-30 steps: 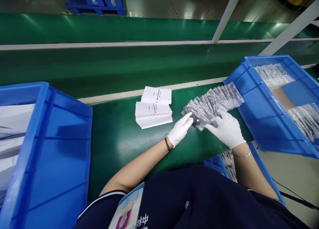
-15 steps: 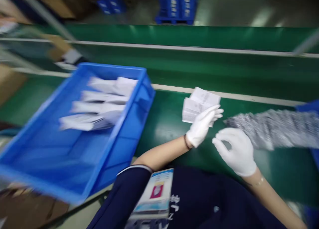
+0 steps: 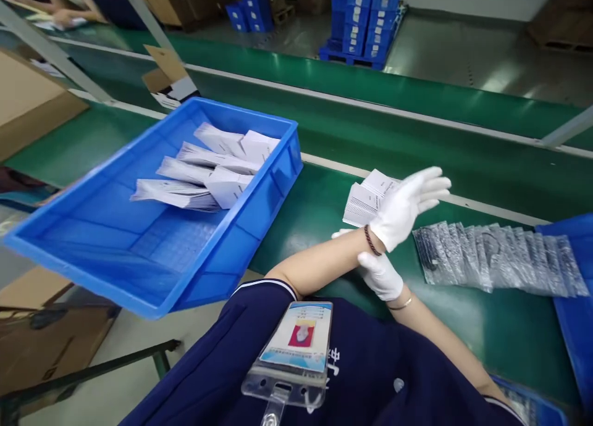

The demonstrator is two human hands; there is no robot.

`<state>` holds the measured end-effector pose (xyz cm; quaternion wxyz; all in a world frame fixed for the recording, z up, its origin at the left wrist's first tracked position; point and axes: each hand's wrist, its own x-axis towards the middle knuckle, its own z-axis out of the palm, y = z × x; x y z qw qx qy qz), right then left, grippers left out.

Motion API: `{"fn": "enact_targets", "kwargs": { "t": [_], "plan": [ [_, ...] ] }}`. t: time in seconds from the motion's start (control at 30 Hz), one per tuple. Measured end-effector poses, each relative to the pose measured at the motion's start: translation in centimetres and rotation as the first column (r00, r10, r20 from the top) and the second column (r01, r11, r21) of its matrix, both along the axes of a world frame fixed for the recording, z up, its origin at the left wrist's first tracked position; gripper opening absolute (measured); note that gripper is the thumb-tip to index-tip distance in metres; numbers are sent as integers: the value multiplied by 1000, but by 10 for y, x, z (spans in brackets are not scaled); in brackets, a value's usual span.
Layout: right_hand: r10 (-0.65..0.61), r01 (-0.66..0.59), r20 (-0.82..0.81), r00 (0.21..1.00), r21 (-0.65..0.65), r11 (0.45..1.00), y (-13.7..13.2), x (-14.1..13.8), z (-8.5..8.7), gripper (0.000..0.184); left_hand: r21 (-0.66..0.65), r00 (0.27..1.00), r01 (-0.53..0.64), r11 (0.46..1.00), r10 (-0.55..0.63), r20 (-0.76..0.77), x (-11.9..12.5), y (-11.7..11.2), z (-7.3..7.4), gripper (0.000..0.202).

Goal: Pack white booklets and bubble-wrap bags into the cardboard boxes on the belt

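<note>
My left hand (image 3: 410, 205), in a white glove, is open with its fingers stretched to the right. It hovers over the right edge of the fanned stack of printed white leaflets (image 3: 364, 204) and hides part of it. My right hand (image 3: 382, 276), gloved too, lies crossed beneath my left wrist. Its thumb and fingertips show apart on either side of the left forearm, which hides the rest; nothing is seen in it. Right of the hands, an overlapping row of clear plastic bags with dark contents (image 3: 500, 256) lies on the green work surface (image 3: 319, 197).
A large blue bin (image 3: 217, 271) on the left holds several bundles of white leaflets (image 3: 180, 194). Another blue bin (image 3: 572, 327) stands at the right edge. An open carton (image 3: 169, 77) sits behind the left bin. Metal posts rise from the bench. A person's hand (image 3: 67, 17) shows far left.
My left hand has moved right and up, away from the leaflets. My right hand has moved left, under the left wrist. The view has shifted, showing more of the background.
</note>
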<state>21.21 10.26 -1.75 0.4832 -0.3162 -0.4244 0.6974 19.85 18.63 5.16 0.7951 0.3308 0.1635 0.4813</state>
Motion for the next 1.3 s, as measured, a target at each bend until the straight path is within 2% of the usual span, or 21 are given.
{"fn": "enact_targets", "kwargs": {
  "t": [0.07, 0.13, 0.23, 0.27, 0.33, 0.37, 0.43, 0.47, 0.53, 0.63, 0.73, 0.77, 0.83, 0.87, 0.93, 1.0, 1.07, 1.13, 1.2, 1.23, 1.3],
  "plan": [
    [-131, 134, -79, 988, 35, 990, 1, 4, -4, 50, 19, 998, 45, 999, -44, -40, 4, -4, -9, 57],
    [-244, 249, -121, 962, 28, 968, 3, 13, -8, 50, 92, 995, 90, 992, -85, -57, 4, -4, -18, 61],
    [-305, 304, -58, 950, -24, 952, 5, 28, -16, 53, 164, 990, 119, 979, -103, -100, 0, 0, -29, 62],
    [-312, 311, -18, 950, -19, 950, 3, 30, -19, 53, 173, 990, 85, 981, -63, -129, -1, 2, -31, 61],
    [-301, 302, 39, 953, -5, 953, -1, 28, -23, 53, 227, 973, -51, 973, 100, -208, -3, 6, -33, 57],
    [-290, 291, 53, 956, -14, 957, -4, 24, -24, 53, 290, 948, -126, 949, 201, -246, -3, 7, -32, 55],
    [-302, 305, 57, 952, -58, 951, -7, 13, -22, 54, 478, 879, -202, 855, 373, -296, -1, 11, -30, 50],
    [-336, 338, 43, 941, -76, 938, -6, 8, -20, 55, 586, 850, -175, 791, 422, -315, 1, 12, -29, 47],
    [-428, 425, -15, 904, -92, 901, -2, 1, -15, 56, 757, 802, -4, 653, 454, -388, 4, 14, -28, 43],
    [-455, 445, -101, 885, -108, 889, 5, 1, -12, 54, 806, 646, 335, 488, 504, -573, 7, 14, -29, 38],
    [-381, 373, -66, 922, -116, 921, 5, 12, -12, 54, 725, 464, 567, 391, 576, -673, 5, 10, -22, 42],
    [-357, 351, -46, 933, -111, 930, 3, 18, -12, 56, 704, 431, 608, 366, 592, -680, 3, 11, -16, 42],
    [-307, 307, 10, 952, -73, 949, 1, 33, -7, 58, 704, 422, 624, 339, 613, -668, -6, 22, 2, 41],
    [-302, 304, 52, 952, -33, 952, 1, 42, -4, 58, 736, 424, 570, 365, 636, -645, -13, 33, 11, 39],
    [-341, 330, 168, 925, 91, 940, 6, 64, 7, 54, 809, 512, 393, 437, 627, -587, -29, 65, 26, 36],
    [-434, 361, 350, 830, 255, 897, 18, 87, 18, 47, 816, 582, 208, 540, 602, -547, -46, 101, 27, 35],
    [-489, 292, 611, 623, 399, 870, 39, 107, 28, 46, 696, 617, 86, 713, 511, -599, -65, 126, 11, 39],
    [-428, 100, 850, 308, 418, 903, 68, 123, 35, 50, 468, 593, 9, 883, 372, -714, -82, 135, -17, 45],
    [-290, -124, 957, 19, 290, 949, 103, 134, 39, 59, 268, 535, -13, 963, 234, -812, -95, 134, -47, 50],
    [-220, -225, 971, -91, 195, 955, 121, 138, 40, 68, 186, 518, -9, 983, 164, -840, -100, 132, -60, 54],
    [-113, -373, 958, -262, 7, 928, 149, 143, 39, 98, 97, 510, 5, 995, 81, -857, -106, 131, -76, 58]
  ]
}}
